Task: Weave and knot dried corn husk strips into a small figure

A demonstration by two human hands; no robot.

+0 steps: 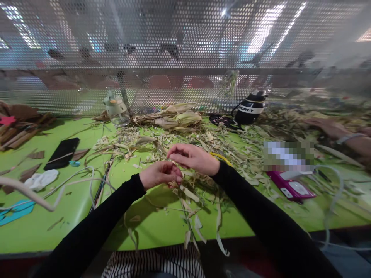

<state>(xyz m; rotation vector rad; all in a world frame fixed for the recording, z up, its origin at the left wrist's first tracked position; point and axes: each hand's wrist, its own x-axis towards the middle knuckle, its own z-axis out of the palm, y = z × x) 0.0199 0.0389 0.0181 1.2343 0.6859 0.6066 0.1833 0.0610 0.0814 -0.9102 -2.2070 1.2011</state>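
Observation:
My left hand (161,173) is closed in a pinch on pale dry corn husk strips (189,194), which hang from its fingertips toward the table's front edge. Just above it, my right hand (197,157) curls over with thumb and fingers drawn together; whatever its fingertips hold is too small to make out. The fingertips of both hands are close together. Loose husk scraps (127,146) lie scattered beyond my hands, and a heap of whole corn husks (176,119) rests at the back by the perforated screen.
A clear bottle (116,110) and a black flask (251,108) stand at the back. On the left lie a black phone (62,153), a crumpled white tissue (42,179) and cables. A magenta device (292,187) is at right, with another person's hand (330,127) beyond it.

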